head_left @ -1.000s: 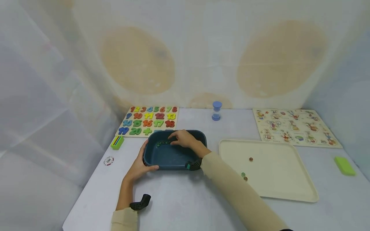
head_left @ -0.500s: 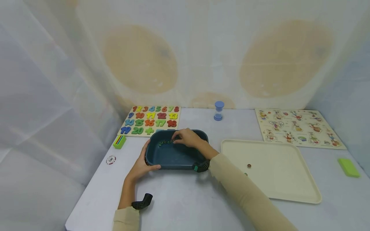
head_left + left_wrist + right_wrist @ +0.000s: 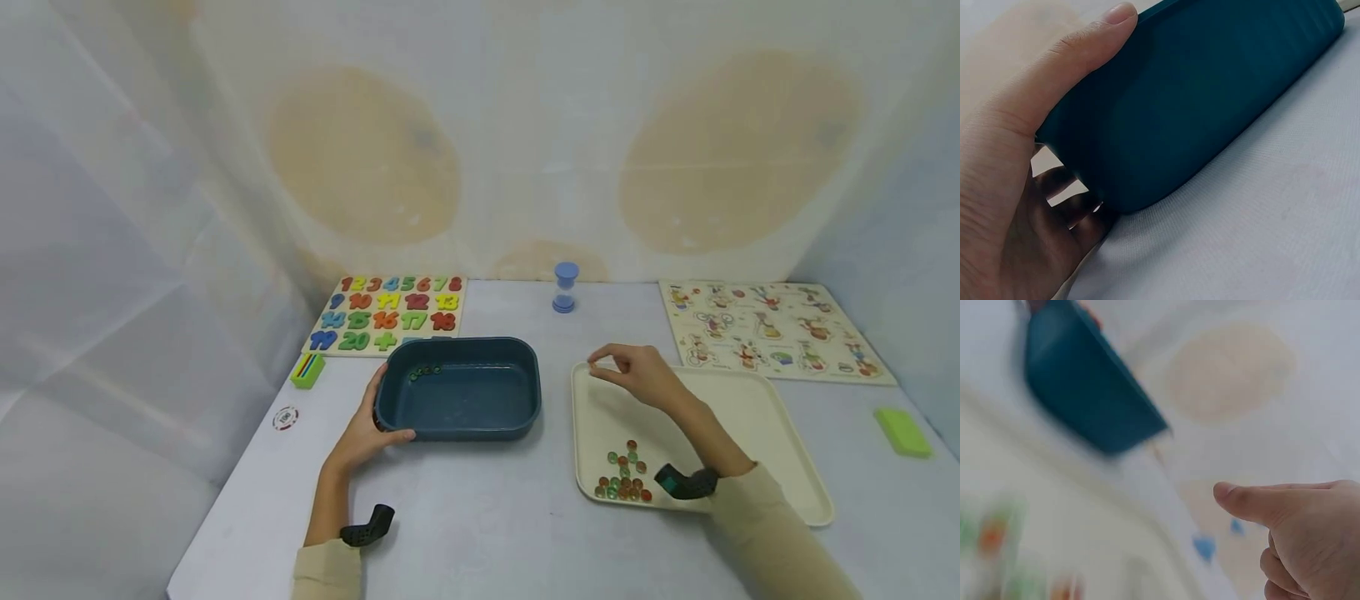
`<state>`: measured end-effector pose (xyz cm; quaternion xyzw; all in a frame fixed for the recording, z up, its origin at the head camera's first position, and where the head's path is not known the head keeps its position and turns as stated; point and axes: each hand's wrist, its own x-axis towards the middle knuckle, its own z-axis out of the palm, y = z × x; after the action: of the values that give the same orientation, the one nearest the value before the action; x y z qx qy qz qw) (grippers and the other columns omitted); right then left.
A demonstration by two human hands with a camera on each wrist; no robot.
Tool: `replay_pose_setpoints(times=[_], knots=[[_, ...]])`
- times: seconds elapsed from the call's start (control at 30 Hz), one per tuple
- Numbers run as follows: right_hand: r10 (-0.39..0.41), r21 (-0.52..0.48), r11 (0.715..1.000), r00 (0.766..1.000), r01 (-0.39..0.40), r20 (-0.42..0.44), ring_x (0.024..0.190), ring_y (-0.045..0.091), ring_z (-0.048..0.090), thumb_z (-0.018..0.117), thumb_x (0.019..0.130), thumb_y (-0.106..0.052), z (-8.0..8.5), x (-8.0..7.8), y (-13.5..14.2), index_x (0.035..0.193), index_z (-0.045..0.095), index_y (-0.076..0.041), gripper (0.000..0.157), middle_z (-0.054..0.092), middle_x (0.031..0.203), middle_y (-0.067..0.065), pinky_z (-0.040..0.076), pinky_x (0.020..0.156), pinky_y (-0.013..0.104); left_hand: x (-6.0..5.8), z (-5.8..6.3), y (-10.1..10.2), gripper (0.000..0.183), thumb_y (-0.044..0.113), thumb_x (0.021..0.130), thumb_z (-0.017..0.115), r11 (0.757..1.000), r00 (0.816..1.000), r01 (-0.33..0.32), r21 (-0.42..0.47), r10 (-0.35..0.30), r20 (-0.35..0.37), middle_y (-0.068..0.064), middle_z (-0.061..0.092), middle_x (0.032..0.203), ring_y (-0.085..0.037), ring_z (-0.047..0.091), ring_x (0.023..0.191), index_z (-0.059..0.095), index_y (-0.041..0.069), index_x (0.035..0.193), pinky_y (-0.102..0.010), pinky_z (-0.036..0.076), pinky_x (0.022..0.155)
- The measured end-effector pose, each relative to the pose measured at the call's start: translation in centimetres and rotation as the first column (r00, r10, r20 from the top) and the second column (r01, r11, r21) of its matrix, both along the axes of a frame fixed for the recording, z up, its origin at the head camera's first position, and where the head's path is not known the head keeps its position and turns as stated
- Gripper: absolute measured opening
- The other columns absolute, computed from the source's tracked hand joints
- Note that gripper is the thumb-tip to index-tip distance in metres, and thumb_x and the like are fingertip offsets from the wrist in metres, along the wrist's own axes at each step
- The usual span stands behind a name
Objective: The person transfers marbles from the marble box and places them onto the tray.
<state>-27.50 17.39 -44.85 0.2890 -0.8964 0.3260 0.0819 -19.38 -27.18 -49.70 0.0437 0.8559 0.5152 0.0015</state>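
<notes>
My left hand (image 3: 360, 435) grips the left end of a dark teal plastic basin (image 3: 459, 408), its thumb along the near rim and its fingers round the far side. In the left wrist view the basin's side fills much of the picture. Several green marbles (image 3: 427, 370) lie in a row inside, at the far left. Over the left edge of a cream tray (image 3: 731, 417) is my right hand (image 3: 643, 377), thumb and forefinger tips close together. Whether anything small sits between them is hidden. Several green and reddish-brown marbles (image 3: 626, 483) are gathered in the tray's near left corner.
Behind the basin lies a number puzzle board (image 3: 386, 312). A blue sand timer (image 3: 565, 287) stands at the back. A picture puzzle board (image 3: 772, 333) lies behind the tray. Green blocks (image 3: 306, 371) and a round chip (image 3: 285, 417) are left; a green sponge-like block (image 3: 902, 432) is right.
My right hand has left the basin and moved right, over the tray's left edge. The marbles in the tray, earlier mostly behind the right sleeve, now show. My left hand keeps its hold on the basin.
</notes>
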Motion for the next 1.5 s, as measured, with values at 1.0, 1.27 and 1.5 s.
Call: replay_pose_setpoints(times=[1.0,1.27,1.5], knots=[[0.196,-0.098,0.976,0.980,-0.194,0.015,0.045,0.007,0.026,0.067,0.079,-0.030,1.5,-2.6,-8.1,0.100,0.067,-0.015,0.026,0.029,0.050,-0.007,0.025,0.044,0.022,0.3,0.4,0.2,0.107,0.022,0.066,0.079,1.000,1.000,0.009,0.002,-0.009,0.008,0.000,0.008,0.150,-0.032,0.012,0.134,0.005,0.043,0.140,-0.063,0.019,0.098],[0.221,-0.040,0.975,0.974,-0.219,0.046,0.044,0.009,0.029,0.066,0.081,-0.025,0.7,-4.2,-17.4,0.101,0.068,-0.011,0.024,0.033,0.049,-0.005,0.025,0.046,0.021,0.2,0.1,0.0,0.106,0.021,0.067,0.078,1.000,1.000,0.011,0.004,-0.011,0.011,0.000,0.008,0.150,-0.032,0.013,0.134,0.005,0.044,0.140,-0.063,0.020,0.098],[0.280,0.138,0.945,0.953,-0.295,0.118,0.044,0.008,0.035,0.063,0.084,-0.025,-0.2,-4.9,-22.1,0.108,0.066,-0.015,0.027,0.051,0.054,-0.001,0.029,0.045,0.019,0.8,1.7,0.5,0.106,0.017,0.068,0.077,0.999,0.999,0.037,0.021,-0.037,0.020,-0.003,0.007,0.150,-0.033,0.012,0.134,0.004,0.035,0.143,-0.063,0.018,0.099]])
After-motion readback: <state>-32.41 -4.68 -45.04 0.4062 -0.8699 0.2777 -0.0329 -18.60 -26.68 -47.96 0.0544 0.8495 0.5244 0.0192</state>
